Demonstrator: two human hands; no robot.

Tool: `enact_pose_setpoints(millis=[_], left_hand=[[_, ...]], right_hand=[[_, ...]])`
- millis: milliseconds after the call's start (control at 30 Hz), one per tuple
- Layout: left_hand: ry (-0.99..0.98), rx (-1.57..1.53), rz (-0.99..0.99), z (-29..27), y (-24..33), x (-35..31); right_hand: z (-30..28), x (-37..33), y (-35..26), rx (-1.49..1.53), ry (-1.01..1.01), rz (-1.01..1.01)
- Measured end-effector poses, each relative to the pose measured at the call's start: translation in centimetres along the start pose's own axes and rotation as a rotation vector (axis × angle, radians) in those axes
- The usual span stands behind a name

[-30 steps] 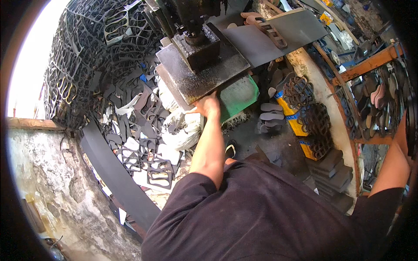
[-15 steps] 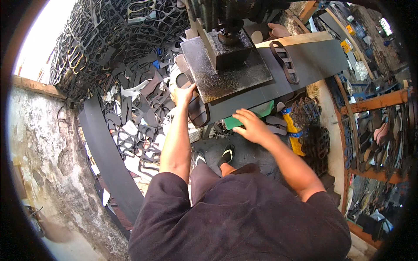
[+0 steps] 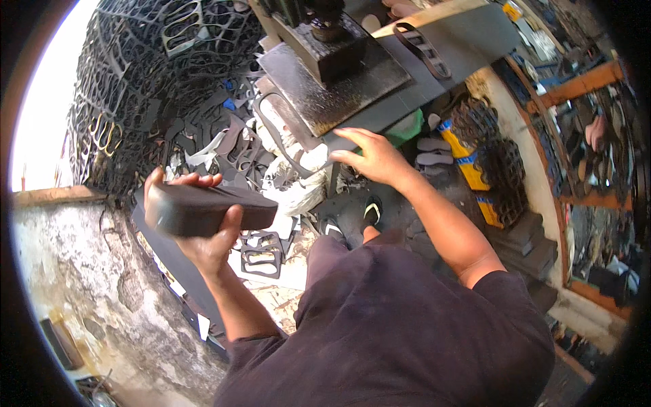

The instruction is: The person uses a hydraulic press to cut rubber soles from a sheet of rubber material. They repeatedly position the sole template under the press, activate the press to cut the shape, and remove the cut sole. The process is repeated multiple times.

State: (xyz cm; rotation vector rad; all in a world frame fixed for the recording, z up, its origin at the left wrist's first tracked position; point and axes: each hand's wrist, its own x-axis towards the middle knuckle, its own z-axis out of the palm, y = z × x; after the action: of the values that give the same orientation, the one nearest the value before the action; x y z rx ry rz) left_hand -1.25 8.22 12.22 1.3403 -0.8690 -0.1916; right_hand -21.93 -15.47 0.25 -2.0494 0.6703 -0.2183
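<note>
My left hand (image 3: 210, 247) is raised at the left, wrapped round a thick dark block (image 3: 230, 210). The block is long with a rounded end that is blurred, and I cannot tell whether it is one piece or a stack. At the press plate's front corner, my right hand (image 3: 376, 159) has its fingers and thumb apart, beside the edge of a long dark sheet (image 3: 468, 41). From the sheet's left end hangs a loop-shaped cut-out frame (image 3: 271, 112). Above the sheet sits the heavy metal press plate (image 3: 339, 81).
A sole-shaped frame with crossbars (image 3: 424, 51) lies on the sheet. Dark offcut webs (image 3: 169, 61) heap at the back left, with scraps below. A stained wall (image 3: 115, 278) stands left. Yellow-and-blue boxes (image 3: 475, 180) and wooden shelving (image 3: 576, 85) stand right.
My left hand has come away from the press plate toward the lower left, now with the dark block in it. My right hand has moved to the plate's front corner. The view has shifted.
</note>
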Motion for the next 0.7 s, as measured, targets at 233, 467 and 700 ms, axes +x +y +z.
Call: enact_pose_setpoints(millis=[233, 467, 700], left_hand=[[-0.649, 0.286, -0.184, 8.8, -8.5, -5.4], [-0.923, 0.398, -0.035, 17.2, -12.9, -15.2], [-1.182, 0.042, 0.314, 13.8, -10.4, -13.7]], right_hand=[[5.2, -5.0, -7.7, 0.333, 0.414, -0.013], [7.0, -10.6, 4.1, 0.196, 0.515, 0.694], [10.1, -23.8, 11.0, 1.236, 0.575, 0.851]])
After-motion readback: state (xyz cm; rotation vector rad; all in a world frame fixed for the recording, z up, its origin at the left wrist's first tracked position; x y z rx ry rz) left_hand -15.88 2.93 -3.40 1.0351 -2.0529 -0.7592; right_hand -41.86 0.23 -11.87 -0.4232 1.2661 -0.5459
